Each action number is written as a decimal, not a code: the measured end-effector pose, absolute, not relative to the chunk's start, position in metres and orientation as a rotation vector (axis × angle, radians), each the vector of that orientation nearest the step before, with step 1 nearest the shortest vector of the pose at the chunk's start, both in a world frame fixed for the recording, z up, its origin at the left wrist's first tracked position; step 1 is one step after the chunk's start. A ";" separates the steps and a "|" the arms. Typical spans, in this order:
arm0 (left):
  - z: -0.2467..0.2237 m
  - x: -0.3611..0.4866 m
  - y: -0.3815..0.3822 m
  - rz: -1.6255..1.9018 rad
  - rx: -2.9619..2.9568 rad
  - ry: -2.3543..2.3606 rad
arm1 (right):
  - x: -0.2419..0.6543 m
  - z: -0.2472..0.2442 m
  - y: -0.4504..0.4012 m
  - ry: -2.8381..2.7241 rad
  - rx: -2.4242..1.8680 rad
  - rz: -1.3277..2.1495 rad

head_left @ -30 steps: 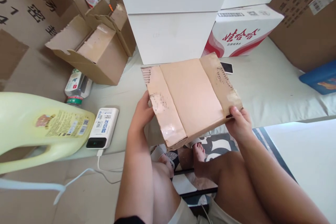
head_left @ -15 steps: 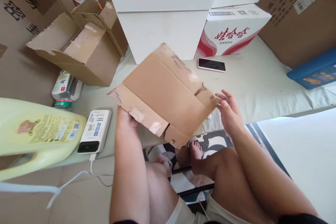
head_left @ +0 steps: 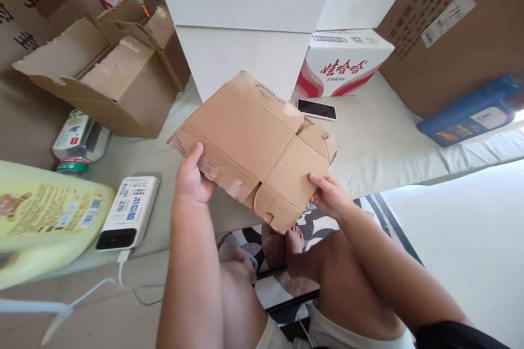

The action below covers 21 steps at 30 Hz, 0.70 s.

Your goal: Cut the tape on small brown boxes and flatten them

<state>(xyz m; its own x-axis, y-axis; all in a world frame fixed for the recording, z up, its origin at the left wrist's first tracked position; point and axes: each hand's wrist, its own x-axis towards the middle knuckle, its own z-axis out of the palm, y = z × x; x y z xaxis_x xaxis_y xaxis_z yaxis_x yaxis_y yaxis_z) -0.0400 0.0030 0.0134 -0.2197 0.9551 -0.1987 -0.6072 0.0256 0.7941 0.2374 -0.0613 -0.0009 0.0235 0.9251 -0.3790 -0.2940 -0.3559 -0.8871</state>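
Pinching separate edges, the left hand (head_left: 192, 177) and right hand (head_left: 329, 193) hold the cardboard (head_left: 249, 131) aloft, nearer than the phone (head_left: 316, 109), probably so its creased panels don't fold.

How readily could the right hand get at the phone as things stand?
No, probably not readily: the right hand holds the cardboard, whose ragged flap lies between that hand and the phone in this view.

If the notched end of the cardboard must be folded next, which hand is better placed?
Probably the right hand: it pinches the cardboard at that end, while the left hand grips it toward the opposite end.
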 end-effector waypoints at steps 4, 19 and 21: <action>0.012 -0.031 0.006 1.418 0.468 0.965 | 0.277 0.011 -0.081 -0.663 -1.313 1.453; 0.017 0.002 0.027 1.250 0.440 1.018 | 0.512 0.093 0.023 -0.519 -1.862 0.323; 0.019 0.004 0.030 1.268 0.420 1.022 | 0.517 0.102 0.071 -0.485 -1.861 0.460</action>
<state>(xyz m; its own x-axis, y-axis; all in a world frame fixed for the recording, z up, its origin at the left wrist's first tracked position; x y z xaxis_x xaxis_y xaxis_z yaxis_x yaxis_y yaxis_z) 0.0038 0.0301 0.0188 -0.0416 0.9178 -0.3948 -0.5807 0.2994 0.7571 0.5174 0.0706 0.1021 0.8407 0.5355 -0.0801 0.1082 -0.3111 -0.9442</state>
